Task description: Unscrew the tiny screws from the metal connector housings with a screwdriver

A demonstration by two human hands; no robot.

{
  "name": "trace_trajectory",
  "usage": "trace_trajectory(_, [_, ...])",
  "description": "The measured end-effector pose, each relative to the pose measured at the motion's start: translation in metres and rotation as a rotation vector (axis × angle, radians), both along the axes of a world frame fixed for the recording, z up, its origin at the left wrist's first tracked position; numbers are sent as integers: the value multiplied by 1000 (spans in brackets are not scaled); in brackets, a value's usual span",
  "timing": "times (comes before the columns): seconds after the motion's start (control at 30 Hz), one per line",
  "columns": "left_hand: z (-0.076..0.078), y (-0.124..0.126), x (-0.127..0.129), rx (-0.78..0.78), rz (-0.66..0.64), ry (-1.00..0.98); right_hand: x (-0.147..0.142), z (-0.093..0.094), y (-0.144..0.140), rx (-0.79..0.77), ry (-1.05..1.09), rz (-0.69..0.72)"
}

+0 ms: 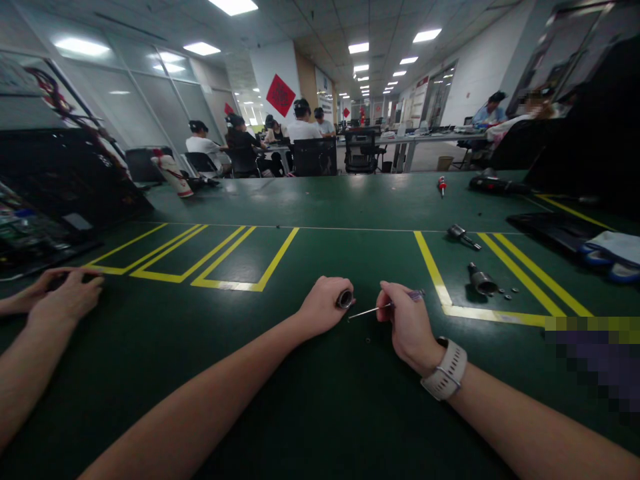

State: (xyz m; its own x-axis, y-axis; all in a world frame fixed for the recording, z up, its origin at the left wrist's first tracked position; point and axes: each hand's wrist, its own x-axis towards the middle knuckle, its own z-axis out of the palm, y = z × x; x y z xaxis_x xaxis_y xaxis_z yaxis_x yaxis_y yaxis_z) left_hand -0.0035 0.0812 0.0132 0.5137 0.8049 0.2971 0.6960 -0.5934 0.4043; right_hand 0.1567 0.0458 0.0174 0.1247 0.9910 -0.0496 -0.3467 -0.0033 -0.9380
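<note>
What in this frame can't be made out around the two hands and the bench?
Head view only:
- Small metal cylinder: mostly wrapped by the left hand; its shape is hidden.
- Thin tool: handle covered by the right hand; tip too small.
- Loose screws: too small to count.
- Lower right corner: pixelated.

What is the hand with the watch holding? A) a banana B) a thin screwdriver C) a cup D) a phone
B: the right hand, the one above the watch, grips a thin screwdriver whose metal shaft points at the small round metal part held in the left hand.
</note>
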Motion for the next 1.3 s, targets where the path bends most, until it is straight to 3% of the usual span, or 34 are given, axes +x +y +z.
trace_trajectory(0.23, [1,-1,1,-16,1,-5,0,0,0,-7,-195,-38])
trace_trajectory(0.73, [6,-5,4,-28,-81,6,2,-7,3,2,-284,-62])
trace_trajectory(1.0, [6,-5,2,-54,-159,34,1,-1,3,-37,-58,-150])
trace_trajectory(1.13, [7,-5,1,-70,-133,-33,3,1,0,29,74,-61])
trace_trajectory(1.3, [5,-2,1,-41,-26,-113,4,0,-3,177,-2,35])
